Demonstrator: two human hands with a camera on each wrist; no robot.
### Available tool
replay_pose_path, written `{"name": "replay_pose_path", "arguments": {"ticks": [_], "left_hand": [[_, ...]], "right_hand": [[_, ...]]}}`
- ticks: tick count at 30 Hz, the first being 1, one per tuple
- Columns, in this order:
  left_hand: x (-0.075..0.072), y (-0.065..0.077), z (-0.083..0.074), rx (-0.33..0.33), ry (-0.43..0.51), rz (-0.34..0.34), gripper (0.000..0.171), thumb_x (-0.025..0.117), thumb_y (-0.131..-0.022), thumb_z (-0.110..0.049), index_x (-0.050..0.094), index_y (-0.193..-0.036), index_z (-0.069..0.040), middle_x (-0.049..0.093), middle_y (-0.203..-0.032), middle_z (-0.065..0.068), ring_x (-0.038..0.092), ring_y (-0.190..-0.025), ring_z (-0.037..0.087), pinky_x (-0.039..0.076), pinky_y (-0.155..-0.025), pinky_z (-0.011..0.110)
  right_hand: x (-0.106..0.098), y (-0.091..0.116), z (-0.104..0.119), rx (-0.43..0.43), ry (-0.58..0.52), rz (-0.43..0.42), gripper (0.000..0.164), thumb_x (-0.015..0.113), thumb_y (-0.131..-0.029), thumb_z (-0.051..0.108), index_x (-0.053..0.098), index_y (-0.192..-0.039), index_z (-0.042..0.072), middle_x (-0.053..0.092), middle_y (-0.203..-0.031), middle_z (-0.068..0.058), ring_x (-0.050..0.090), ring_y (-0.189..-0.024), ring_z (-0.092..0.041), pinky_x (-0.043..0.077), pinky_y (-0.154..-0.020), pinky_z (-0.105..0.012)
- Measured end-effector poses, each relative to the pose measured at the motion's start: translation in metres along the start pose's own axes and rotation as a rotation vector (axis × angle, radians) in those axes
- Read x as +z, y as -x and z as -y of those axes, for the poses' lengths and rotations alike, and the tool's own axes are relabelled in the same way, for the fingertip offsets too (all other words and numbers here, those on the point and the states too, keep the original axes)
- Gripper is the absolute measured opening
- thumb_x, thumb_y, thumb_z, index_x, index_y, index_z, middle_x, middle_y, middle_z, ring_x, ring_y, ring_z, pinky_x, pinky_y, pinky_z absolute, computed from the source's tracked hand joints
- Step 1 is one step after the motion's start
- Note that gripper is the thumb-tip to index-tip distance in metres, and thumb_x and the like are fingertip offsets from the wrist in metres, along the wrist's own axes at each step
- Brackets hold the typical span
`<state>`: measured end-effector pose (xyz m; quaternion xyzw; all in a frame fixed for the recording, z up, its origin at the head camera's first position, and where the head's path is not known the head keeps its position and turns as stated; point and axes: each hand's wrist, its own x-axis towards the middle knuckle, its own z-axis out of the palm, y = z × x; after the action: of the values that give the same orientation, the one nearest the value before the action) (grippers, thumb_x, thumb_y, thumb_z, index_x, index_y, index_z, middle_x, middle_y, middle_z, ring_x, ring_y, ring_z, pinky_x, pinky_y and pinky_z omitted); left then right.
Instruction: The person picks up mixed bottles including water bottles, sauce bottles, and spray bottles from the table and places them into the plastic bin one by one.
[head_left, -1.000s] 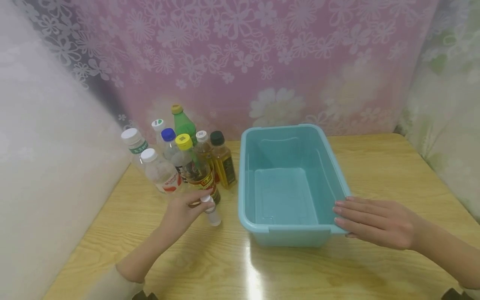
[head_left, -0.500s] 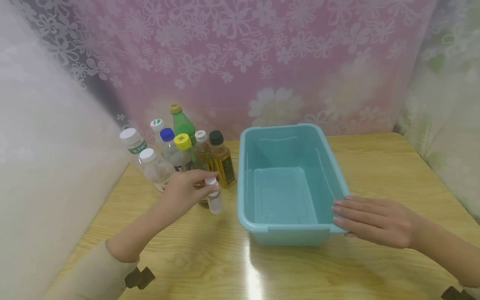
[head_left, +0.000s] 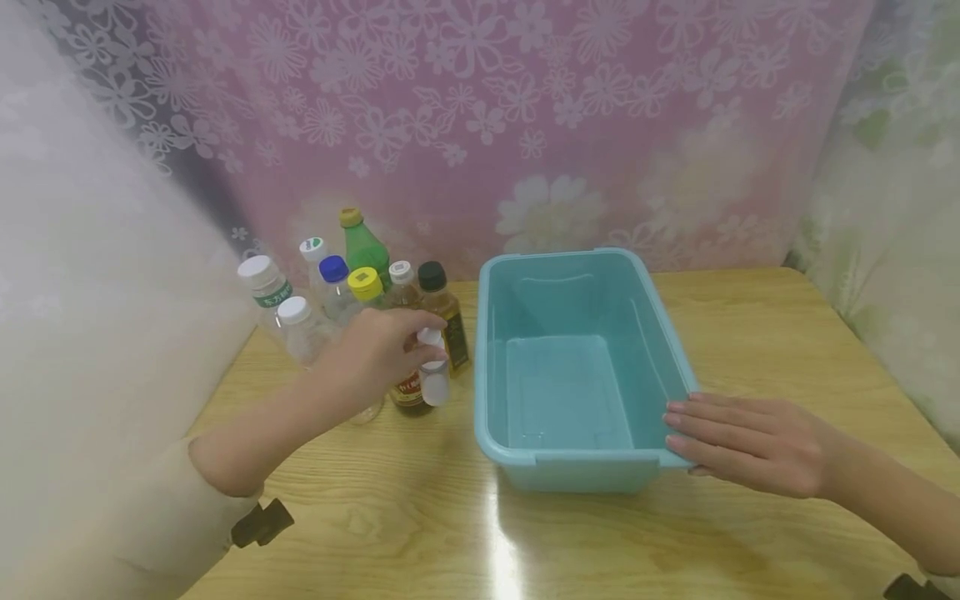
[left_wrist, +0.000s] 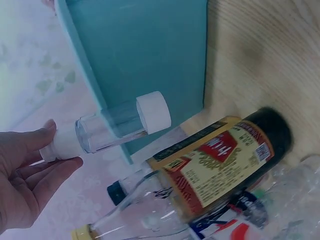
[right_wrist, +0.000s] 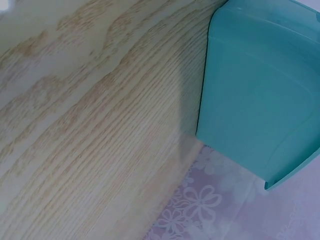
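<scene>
In the head view my left hand (head_left: 375, 350) pinches the white cap of a small clear bottle (head_left: 435, 387) between thumb and fingertips. The bottle hangs cap up in front of a taller bottle with a yellow cap (head_left: 365, 283). In the left wrist view the small bottle (left_wrist: 112, 127) shows a transparent body and a white band at its far end. My right hand (head_left: 757, 442) rests with straight fingers on the near right corner of a light blue plastic tub (head_left: 600, 457). The tub has nothing inside. In the right wrist view the hand is out of sight.
Several bottles stand grouped left of the tub, among them a green bottle (head_left: 365, 252), a dark-capped bottle (head_left: 457, 337) with amber contents and a white-capped bottle (head_left: 295, 311). A floral curtain (head_left: 555, 150) hangs behind the wooden table (head_left: 397, 508).
My left hand has lifted the small bottle up and slightly right, away from the front of the bottle group. The right hand and the tub have stayed in place.
</scene>
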<state>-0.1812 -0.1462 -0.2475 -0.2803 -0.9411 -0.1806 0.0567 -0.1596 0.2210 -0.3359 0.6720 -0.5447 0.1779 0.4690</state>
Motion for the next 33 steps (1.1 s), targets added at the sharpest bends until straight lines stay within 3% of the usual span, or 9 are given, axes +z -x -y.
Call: {"name": "replay_pose_path", "arguments": {"ticks": [4, 13, 19, 28, 33], "left_hand": [[-0.01, -0.005, -0.005, 0.017, -0.06, -0.013, 0.03, 0.073, -0.083, -0.015, 0.067, -0.111, -0.006, 0.072, -0.099, 0.005, 0.068, -0.081, 0.016, 0.057, -0.069, 0.027], [-0.025, -0.028, -0.018, -0.038, -0.106, 0.041, 0.03, 0.07, -0.086, -0.021, 0.067, -0.115, -0.01, 0.071, -0.096, 0.003, 0.067, -0.081, 0.017, 0.056, -0.07, 0.031], [-0.032, -0.042, -0.016, -0.003, -0.006, 0.007, 0.026, 0.069, -0.087, -0.013, 0.067, -0.113, -0.011, 0.069, -0.105, 0.001, 0.065, -0.083, 0.017, 0.055, -0.074, 0.03], [-0.044, -0.065, -0.018, -0.027, 0.117, -0.031, 0.026, 0.069, -0.087, -0.016, 0.068, -0.112, -0.01, 0.069, -0.105, 0.002, 0.062, -0.085, 0.014, 0.054, -0.072, 0.027], [-0.045, -0.082, -0.023, -0.072, 0.105, 0.023, 0.025, 0.069, -0.087, -0.02, 0.068, -0.111, -0.012, 0.067, -0.105, 0.0, 0.058, -0.089, 0.013, 0.051, -0.077, 0.027]], "right_hand": [[0.0, 0.0, 0.001, 0.008, 0.004, 0.009, 0.03, 0.055, -0.096, 0.014, 0.064, -0.112, -0.009, 0.067, -0.111, -0.021, 0.063, -0.108, -0.028, 0.046, -0.1, -0.035], [-0.001, 0.004, -0.001, 0.01, -0.041, 0.027, 0.03, 0.051, -0.098, 0.011, 0.061, -0.116, -0.012, 0.063, -0.117, -0.024, 0.059, -0.115, -0.031, 0.043, -0.104, -0.036], [-0.001, 0.005, 0.001, 0.005, -0.028, 0.051, 0.029, 0.05, -0.098, 0.01, 0.061, -0.115, -0.011, 0.064, -0.116, -0.024, 0.059, -0.114, -0.031, 0.042, -0.104, -0.037], [0.0, 0.002, 0.002, -0.015, -0.015, 0.01, 0.029, 0.051, -0.098, 0.009, 0.061, -0.113, -0.013, 0.064, -0.113, -0.026, 0.06, -0.112, -0.033, 0.044, -0.102, -0.038], [-0.001, 0.0, 0.003, -0.025, -0.058, 0.01, 0.029, 0.05, -0.098, 0.007, 0.059, -0.114, -0.015, 0.062, -0.116, -0.029, 0.058, -0.114, -0.036, 0.042, -0.104, -0.039]]}}
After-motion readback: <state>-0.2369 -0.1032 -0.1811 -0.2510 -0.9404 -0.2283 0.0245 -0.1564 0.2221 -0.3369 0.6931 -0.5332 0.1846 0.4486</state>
